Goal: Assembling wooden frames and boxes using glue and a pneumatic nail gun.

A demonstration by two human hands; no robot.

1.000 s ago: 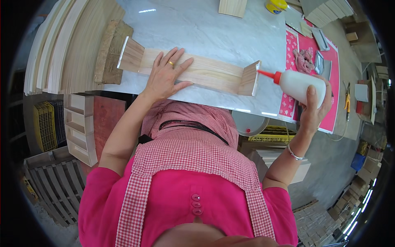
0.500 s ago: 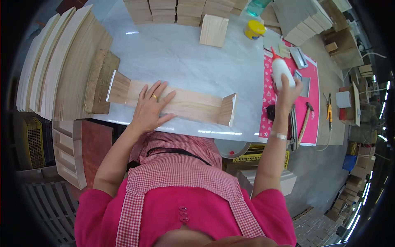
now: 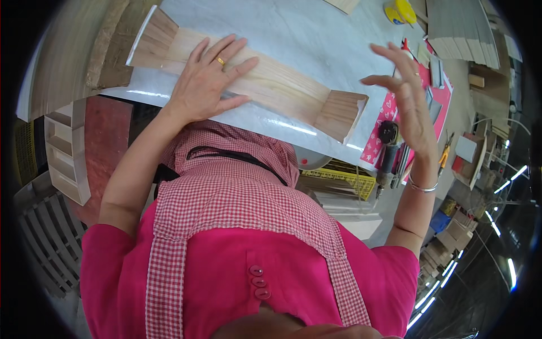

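A shallow wooden piece lies on the pale marble-look table [image 3: 316, 51]: a long thin board [image 3: 276, 85] with a short end board [image 3: 155, 42] at the left and another end board [image 3: 341, 113] at the right. White glue shows along the outer edges of both end boards. My left hand [image 3: 206, 79], wearing a ring, rests flat on the long board with fingers spread. Raised near the table's right side, my right hand [image 3: 415, 107] is empty, thumb and fingers apart. Behind it is a glue bottle with a red nozzle [image 3: 405, 45], its body mostly hidden by the hand.
A rough wooden block [image 3: 116, 48] and stacked panels [image 3: 62, 56] stand at the left. On the right, a pink sheet [image 3: 372, 138] lies under a dark cylindrical power tool [image 3: 387, 155]. A yellow tub [image 3: 401, 11] and stacked boards [image 3: 460, 28] are farther back.
My right hand has let go of the glue bottle and opened. The view has shifted, bringing the table higher in the picture; my left hand stays on the board.
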